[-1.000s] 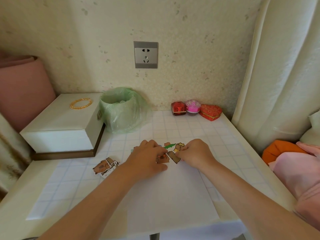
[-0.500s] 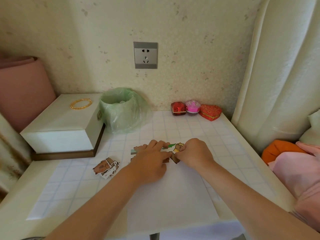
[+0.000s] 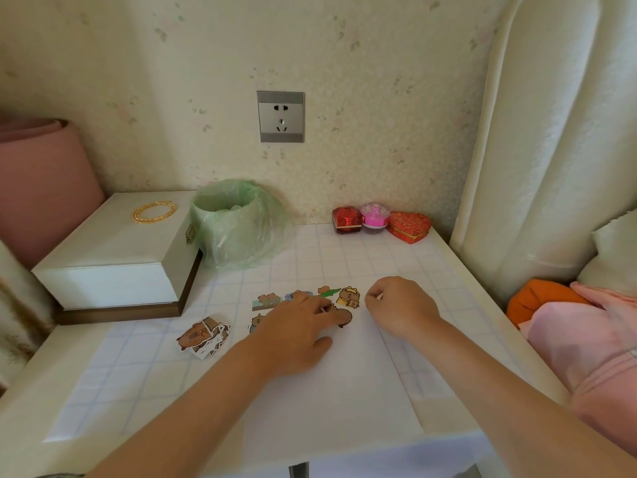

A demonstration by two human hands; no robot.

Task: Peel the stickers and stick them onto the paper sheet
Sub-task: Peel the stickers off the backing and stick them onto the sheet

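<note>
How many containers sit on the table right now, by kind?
Small trinket boxes: 3 (red square box, pink round box, red heart box)
White case: 1
Green-bagged bin: 1
Total: 5

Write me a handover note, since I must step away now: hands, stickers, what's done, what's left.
Left hand: flat, fingers pressing a brown sticker onto the paper sheet.
Right hand: curled beside it; unclear whether it pinches anything.
Done: several stickers sit along the sheet's far edge.
Left: the sticker pile lying left of the sheet needs peeling and sticking.
</note>
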